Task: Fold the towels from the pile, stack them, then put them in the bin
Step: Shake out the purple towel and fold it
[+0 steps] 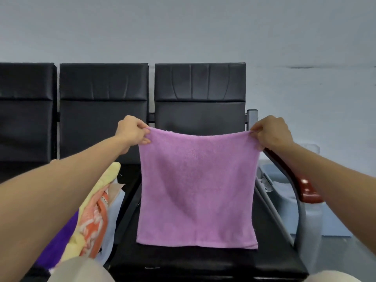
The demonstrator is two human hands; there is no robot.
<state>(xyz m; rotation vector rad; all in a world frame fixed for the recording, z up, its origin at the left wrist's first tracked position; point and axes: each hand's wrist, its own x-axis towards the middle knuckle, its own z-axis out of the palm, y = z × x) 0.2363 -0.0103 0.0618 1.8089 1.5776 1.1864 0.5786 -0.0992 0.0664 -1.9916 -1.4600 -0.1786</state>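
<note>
Our knees (81,269) are at the front edge of the black seat (203,261), and over it hangs the pink towel (195,188). Our left hand (132,131) and right hand (272,133) each pinch one top corner, we think to spread it flat for folding. Beside it, the pile (93,210) lies on the next seat to the left.

No text to read
Nothing is showing legible letters, numbers, brands or signs anywhere in view.

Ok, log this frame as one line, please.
pink towel: hangs spread over black seat | left hand: pinches its upper left corner | right hand: pinches its upper right corner | pile: unfolded, on next seat left
</note>
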